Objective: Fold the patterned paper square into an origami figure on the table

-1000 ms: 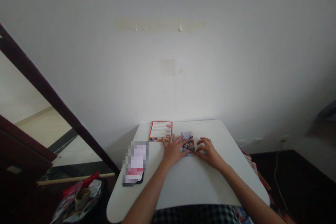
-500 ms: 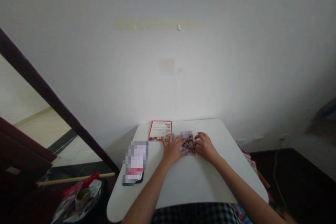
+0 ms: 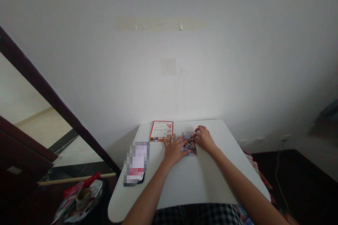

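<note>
One picture card lying flat on a white table, left hand spread open with fingertips on its left edge, right hand curled over its top corner, grip unclear, red-bordered leaflet just beside, blurred packet farther left

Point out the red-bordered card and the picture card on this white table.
Red-bordered card (image 3: 161, 130): head view, on its printed face.
Picture card (image 3: 191, 144): head view, on the colourful middle of its face.
</note>
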`<state>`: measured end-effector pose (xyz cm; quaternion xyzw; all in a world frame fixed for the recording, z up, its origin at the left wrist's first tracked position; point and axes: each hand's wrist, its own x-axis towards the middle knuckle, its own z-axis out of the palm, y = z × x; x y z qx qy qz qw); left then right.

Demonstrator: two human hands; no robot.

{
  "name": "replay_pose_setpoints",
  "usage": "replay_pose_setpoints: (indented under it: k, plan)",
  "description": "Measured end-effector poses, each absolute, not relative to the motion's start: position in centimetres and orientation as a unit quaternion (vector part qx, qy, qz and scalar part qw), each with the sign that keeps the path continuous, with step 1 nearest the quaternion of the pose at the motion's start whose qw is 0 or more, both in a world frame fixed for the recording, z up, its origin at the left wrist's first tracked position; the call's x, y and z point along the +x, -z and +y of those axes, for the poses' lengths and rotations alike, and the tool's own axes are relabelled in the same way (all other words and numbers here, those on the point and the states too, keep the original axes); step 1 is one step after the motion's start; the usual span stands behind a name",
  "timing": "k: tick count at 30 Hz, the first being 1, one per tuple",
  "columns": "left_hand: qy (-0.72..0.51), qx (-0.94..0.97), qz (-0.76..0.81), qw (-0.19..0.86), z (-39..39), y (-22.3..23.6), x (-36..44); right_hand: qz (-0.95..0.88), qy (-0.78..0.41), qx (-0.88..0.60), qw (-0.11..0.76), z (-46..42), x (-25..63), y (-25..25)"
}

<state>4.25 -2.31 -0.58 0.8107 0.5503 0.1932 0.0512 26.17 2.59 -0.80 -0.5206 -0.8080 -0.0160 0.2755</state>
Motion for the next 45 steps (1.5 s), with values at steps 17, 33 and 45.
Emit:
replay_pose_setpoints:
  k: [17,33,45]
  plan:
    - [-0.15,0.808,0.566,0.067,-2.5,-0.2,4.4,-0.771,0.008,-0.587,0.244,5.7,25.3,-0.5]
    - [-0.185,0.821,0.536,0.06,-2.7,0.1,4.3,-0.772,-0.03,-0.541,0.333,5.6,26.4,1.3]
    - [-0.216,0.787,0.577,0.022,-2.2,0.8,4.2,-0.845,-0.045,-0.445,0.294,2.1,28.9,2.2]
